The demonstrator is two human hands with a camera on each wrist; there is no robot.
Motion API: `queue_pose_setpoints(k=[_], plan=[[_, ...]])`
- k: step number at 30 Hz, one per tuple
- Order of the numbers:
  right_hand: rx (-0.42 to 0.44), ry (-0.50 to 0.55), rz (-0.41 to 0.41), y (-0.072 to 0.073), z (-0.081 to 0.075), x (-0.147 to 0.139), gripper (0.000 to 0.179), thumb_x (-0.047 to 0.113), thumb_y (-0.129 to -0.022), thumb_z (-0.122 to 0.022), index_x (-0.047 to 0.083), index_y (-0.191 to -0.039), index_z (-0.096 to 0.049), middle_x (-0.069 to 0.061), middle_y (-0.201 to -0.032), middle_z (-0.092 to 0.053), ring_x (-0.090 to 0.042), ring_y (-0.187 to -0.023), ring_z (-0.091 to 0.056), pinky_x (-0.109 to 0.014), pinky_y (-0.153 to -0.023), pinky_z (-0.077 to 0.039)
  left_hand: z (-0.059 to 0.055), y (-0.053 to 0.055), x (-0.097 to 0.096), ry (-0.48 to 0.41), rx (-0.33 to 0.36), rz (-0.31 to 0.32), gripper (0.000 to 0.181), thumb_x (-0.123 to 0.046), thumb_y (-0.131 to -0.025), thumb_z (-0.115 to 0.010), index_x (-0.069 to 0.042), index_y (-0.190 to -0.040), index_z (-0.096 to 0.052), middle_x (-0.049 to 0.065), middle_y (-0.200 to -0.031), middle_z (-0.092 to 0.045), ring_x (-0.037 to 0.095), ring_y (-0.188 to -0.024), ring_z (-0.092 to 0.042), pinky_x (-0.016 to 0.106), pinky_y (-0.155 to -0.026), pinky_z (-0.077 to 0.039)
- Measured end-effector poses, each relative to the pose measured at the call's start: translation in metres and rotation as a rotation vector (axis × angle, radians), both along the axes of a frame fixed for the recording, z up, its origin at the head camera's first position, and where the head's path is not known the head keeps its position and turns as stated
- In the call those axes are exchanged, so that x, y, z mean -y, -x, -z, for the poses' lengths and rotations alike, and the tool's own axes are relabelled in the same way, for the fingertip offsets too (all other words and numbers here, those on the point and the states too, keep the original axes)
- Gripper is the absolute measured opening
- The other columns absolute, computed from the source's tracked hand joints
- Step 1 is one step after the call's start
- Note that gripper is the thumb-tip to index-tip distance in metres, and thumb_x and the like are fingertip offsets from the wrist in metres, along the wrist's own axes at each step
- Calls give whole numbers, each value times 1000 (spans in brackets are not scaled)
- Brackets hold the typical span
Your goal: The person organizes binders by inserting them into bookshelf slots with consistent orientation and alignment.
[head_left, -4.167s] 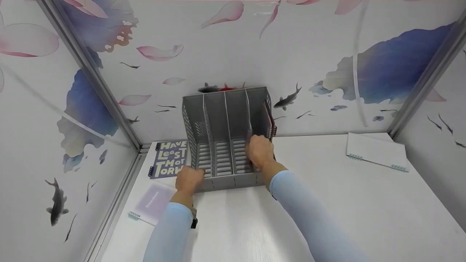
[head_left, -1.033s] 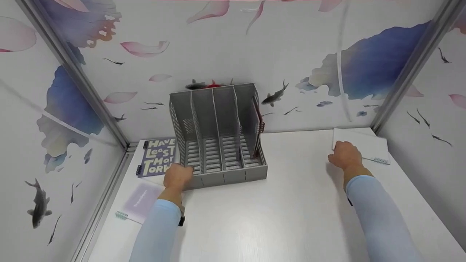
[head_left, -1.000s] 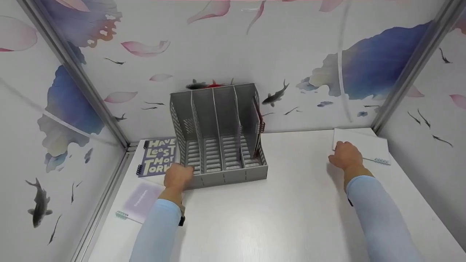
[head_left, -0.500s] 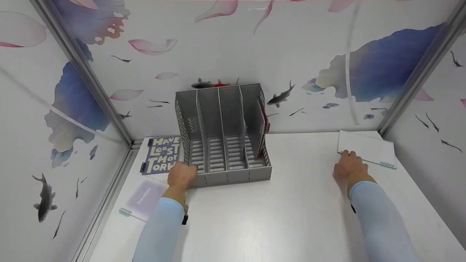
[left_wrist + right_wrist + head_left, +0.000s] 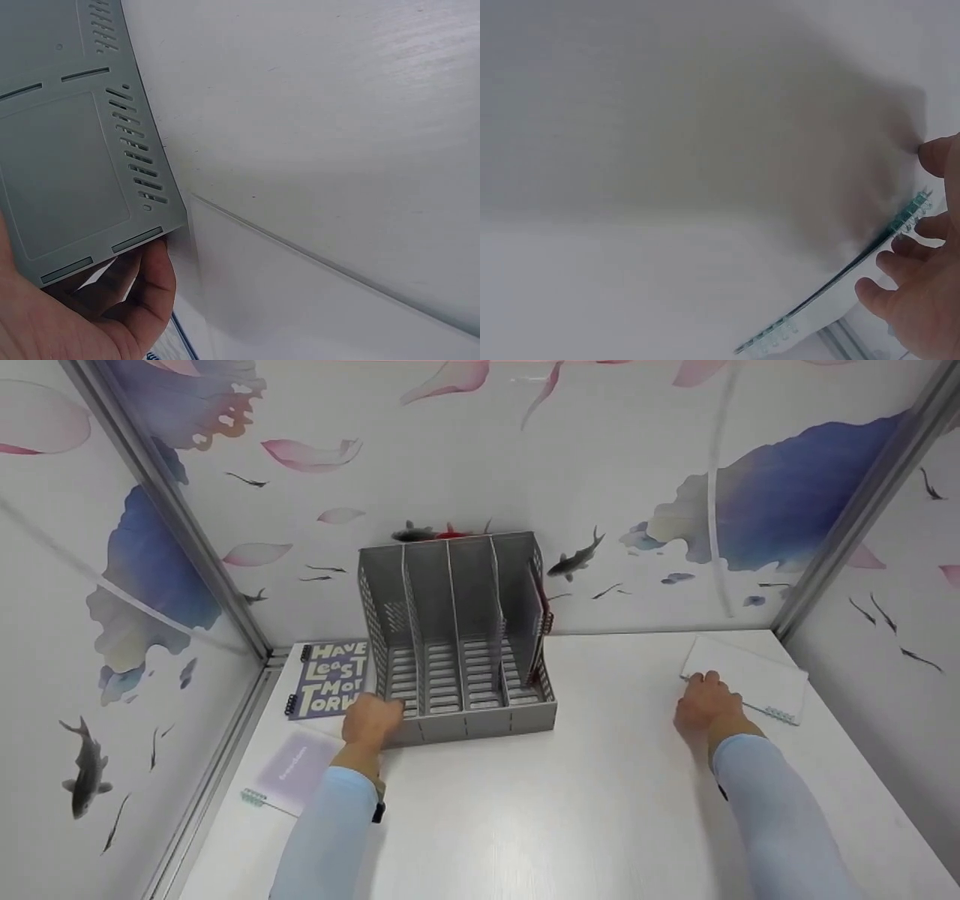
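Observation:
My left hand (image 5: 371,718) grips the front left corner of a grey four-slot file organizer (image 5: 487,721); in the left wrist view, thumb and fingers curl round its edge (image 5: 139,241). A dark-red-edged spiral notebook (image 5: 538,622) stands upright in the rightmost slot. On the right, my right hand (image 5: 706,705) is at the near edge of a white spiral notebook (image 5: 750,679) with teal coils. The right wrist view shows its loosely bent fingers (image 5: 896,266) over the notebook's coil edge (image 5: 840,277), while the thumb touches the table apart from them.
Left of the organizer lie a purple lettered notebook (image 5: 330,679) and a lilac "freedom" notebook (image 5: 296,765), both flat on the white table (image 5: 510,817). Printed panels (image 5: 450,450) enclose the table at the back and sides.
My right hand has left the organizer and reached the white notebook, which has since slid slightly toward me. The left hand keeps its grip on the organizer's corner.

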State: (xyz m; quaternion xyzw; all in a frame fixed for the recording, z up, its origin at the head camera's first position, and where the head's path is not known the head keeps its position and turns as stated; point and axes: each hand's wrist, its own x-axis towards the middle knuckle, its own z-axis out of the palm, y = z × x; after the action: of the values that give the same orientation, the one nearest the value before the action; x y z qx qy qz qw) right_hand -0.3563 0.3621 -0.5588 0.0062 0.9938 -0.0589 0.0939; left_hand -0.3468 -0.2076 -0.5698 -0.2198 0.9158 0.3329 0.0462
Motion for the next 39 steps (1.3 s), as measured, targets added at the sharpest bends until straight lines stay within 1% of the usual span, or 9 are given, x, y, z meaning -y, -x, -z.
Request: queue_pose_setpoints(k=[9,14,20,23,26,30,32,35,39], plan=[[0,-9,-25,3,7,8,60,18,-115,-45,-29,-151,-35,-51,-147,-41,-65,-133,-51,-77,-116,-46,1,0,1,21,1,8,47,-40,-104,-59,-1,-124,-75,17,-112,-79,32,-96,-70,49,-85,-57],[30,10,-62,17,12,6,56,18,-111,-51,-26,-145,-45,-46,-143,-47,-57,-124,-55,-71,-113,-52,0,0,3,13,-6,18,52,-39,-105,-57,2,-133,-72,21,-121,-79,34,-101,-71,51,-89,-58],[74,-12,-150,33,11,5,43,12,-102,-55,-23,-128,-61,-37,-119,-56,-42,-97,-57,-65,-98,-59,-2,-1,3,9,8,-4,55,-40,-106,-58,2,-138,-70,22,-127,-78,38,-111,-72,55,-97,-58],[90,-10,-185,37,9,-2,43,11,-100,-59,-21,-128,-61,-34,-114,-58,-39,-91,-59,-64,-94,-60,-2,-2,1,9,17,-3,56,-41,-106,-58,3,-141,-68,23,-131,-77,40,-116,-73,56,-101,-58],[74,-37,-215,39,2,-16,55,15,-99,-68,-21,-139,-56,-39,-121,-61,-45,-96,-66,-66,-98,-60,-2,-2,0,5,14,3,57,-40,-107,-59,4,-142,-67,24,-134,-77,41,-118,-74,57,-102,-59],[83,-82,-199,37,-10,-36,81,30,-96,-80,-21,-150,-48,-45,-135,-61,-61,-122,-66,-72,-109,-54,-2,-1,1,13,15,5,55,-39,-106,-59,4,-139,-69,23,-129,-78,38,-111,-74,55,-96,-60],[127,-82,-174,33,-14,-43,88,37,-94,-83,-23,-147,-47,-46,-136,-63,-62,-125,-65,-73,-112,-53,-1,0,2,19,17,4,53,-39,-105,-58,3,-137,-70,22,-125,-78,35,-105,-73,52,-90,-60],[206,-63,-129,25,-16,-49,88,43,-94,-82,-24,-142,-50,-45,-134,-65,-58,-118,-68,-73,-112,-52,0,2,4,19,20,7,52,-39,-104,-58,1,-133,-72,19,-119,-79,32,-97,-70,49,-82,-58],[259,-58,-83,19,-18,-45,79,43,-98,-78,-22,-137,-58,-39,-127,-71,-44,-101,-66,-68,-108,-56,2,3,5,7,14,12,54,-40,-104,-59,2,-136,-71,19,-120,-79,31,-97,-68,48,-83,-57]])
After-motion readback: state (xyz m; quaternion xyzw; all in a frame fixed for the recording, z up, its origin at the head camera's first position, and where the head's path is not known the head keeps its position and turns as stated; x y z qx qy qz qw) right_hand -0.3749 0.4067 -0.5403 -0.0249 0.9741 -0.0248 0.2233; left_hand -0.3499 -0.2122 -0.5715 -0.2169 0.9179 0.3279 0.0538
